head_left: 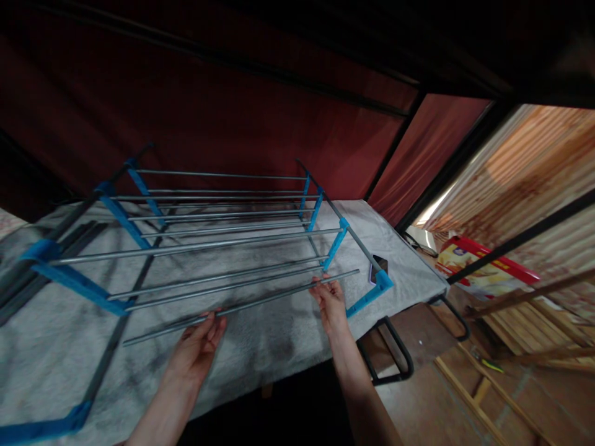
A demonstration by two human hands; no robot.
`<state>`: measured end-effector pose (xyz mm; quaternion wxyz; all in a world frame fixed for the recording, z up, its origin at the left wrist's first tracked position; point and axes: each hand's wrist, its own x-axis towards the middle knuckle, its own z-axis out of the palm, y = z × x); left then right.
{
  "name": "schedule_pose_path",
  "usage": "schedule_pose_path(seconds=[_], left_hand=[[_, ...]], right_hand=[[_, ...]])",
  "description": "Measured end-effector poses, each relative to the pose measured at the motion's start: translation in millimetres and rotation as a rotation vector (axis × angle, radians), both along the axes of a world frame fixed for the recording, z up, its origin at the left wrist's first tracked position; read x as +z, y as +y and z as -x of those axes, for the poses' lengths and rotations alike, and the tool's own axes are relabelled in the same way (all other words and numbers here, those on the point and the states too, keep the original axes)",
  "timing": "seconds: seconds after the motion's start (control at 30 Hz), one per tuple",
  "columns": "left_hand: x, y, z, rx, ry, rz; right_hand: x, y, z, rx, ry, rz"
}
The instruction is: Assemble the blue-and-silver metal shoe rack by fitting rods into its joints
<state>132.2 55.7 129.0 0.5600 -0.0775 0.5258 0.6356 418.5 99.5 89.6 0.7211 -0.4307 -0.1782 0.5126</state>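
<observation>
A loose metal rod (264, 301) was held before a blue-bracketed tubular rack (232, 242).
An even, light hold seemed best, keeping both ends clear of the rack. The left hand (199, 344) gripped between thumb and fingers, the rod's left end jutting beyond; the middle spanned the space over grey cloth (274, 341); the right hand (330, 300) pinched it short of the right tip.

Rack (232, 242), phone (382, 262) on grey cloth (264, 337)
</observation>
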Motion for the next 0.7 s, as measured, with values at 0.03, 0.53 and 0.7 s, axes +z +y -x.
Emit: schedule_pose_path(seconds=[0.03, 0.53, 0.7], left_hand=[[1.2, 1.2, -2.9, 0.008, 0.0, -0.008], [13.0, -3.3, -23.7, 0.015, 0.017, -0.063], [12.7, -2.8, -13.3, 0.023, 0.05, -0.058]], right_hand=[[-1.5, -0.4, 0.6, 0.002, -0.001, 0.002], [-8.3, -5.4, -2.7, 0.043, 0.029, 0.022], [-9.5, -3.9, -9.9, 0.038, 0.04, 0.026]])
